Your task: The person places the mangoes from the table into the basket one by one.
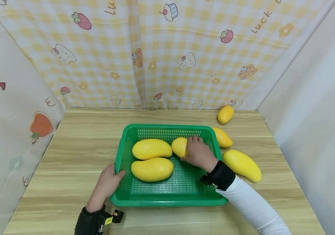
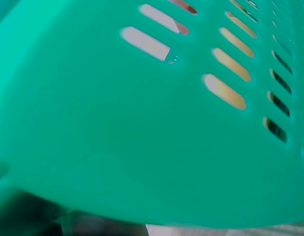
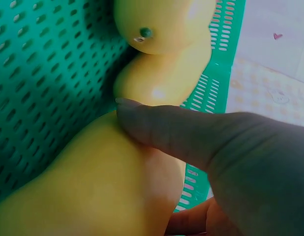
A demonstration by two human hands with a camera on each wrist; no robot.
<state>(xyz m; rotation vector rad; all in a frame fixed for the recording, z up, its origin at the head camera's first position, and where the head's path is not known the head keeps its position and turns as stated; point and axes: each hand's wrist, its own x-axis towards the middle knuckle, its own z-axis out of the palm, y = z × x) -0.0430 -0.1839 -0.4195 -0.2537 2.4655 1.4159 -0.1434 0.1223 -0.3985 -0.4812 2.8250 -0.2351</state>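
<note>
A green plastic basket point(image 1: 171, 203) with slotted walls stands on the table. My left hand point(image 1: 108, 181) grips its left rim, thumb over the inner side; the left wrist view is filled by the basket's green wall point(image 2: 117, 123). Inside the basket, my right hand point(image 1: 199, 153) holds a yellow mango point(image 1: 179, 147) near the back right. In the right wrist view the thumb point(image 3: 162, 123) lies across this mango point(image 3: 98, 182), with fingertips on its far side. Two more mangoes, a rear one point(image 1: 152, 148) and a front one point(image 1: 152, 169), lie in the basket's left half.
Right of the basket lie a large yellow mango point(image 1: 242, 165), an orange-yellow mango point(image 1: 222, 137) partly hidden by the rim, and a small orange-yellow fruit point(image 1: 225, 114) near the table's back edge. A checked curtain point(image 1: 161, 42) hangs behind the wooden table point(image 1: 67, 163).
</note>
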